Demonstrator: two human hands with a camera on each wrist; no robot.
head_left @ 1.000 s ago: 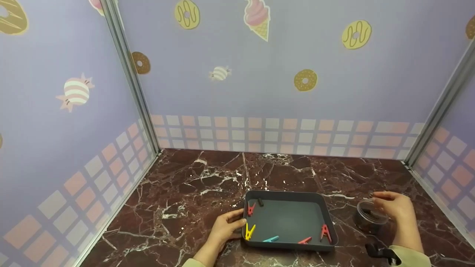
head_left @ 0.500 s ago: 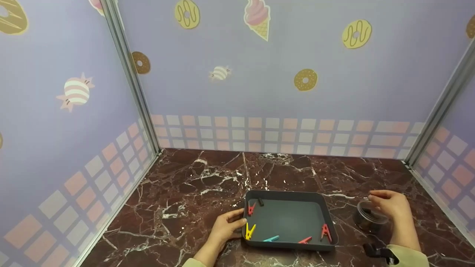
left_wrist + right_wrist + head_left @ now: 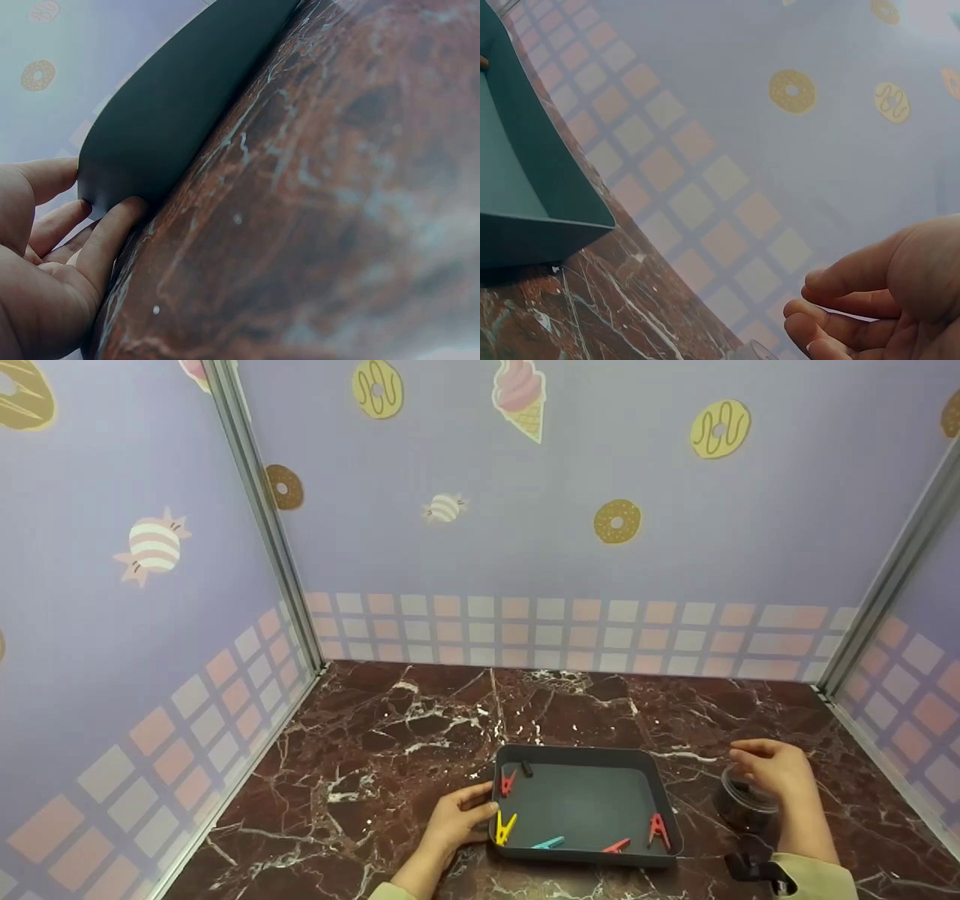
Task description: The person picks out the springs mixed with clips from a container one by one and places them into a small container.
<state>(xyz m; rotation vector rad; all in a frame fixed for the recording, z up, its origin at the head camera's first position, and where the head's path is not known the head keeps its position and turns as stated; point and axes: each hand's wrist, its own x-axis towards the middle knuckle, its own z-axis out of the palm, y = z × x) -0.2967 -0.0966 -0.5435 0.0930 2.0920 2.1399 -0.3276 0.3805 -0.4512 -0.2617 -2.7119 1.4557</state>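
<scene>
My left hand (image 3: 454,817) rests against the left outer wall of the dark grey tray (image 3: 585,799); in the left wrist view, the fingers touch the outside of the tray wall (image 3: 161,112). Above the clear round jar (image 3: 744,808) hovers my right hand (image 3: 776,772). Its fingers are loosely bent, thumb and fingertips close, and I see nothing between them in the right wrist view. Dark pieces (image 3: 741,787) show inside the jar, partly hidden by the hand. A small dark cylindrical piece (image 3: 526,769) lies in the tray's far left corner.
Along the tray's sides lie a yellow clothespin (image 3: 505,829), a blue clothespin (image 3: 548,844) and several red clothespins (image 3: 658,831). Patterned walls (image 3: 585,637) on metal posts enclose the dark red marble table (image 3: 405,720) at the back and both sides.
My right hand has moved left and slightly up over the jar, its fingertips passing beyond the jar's left rim. The left hand, tray and clothespins stay where they were.
</scene>
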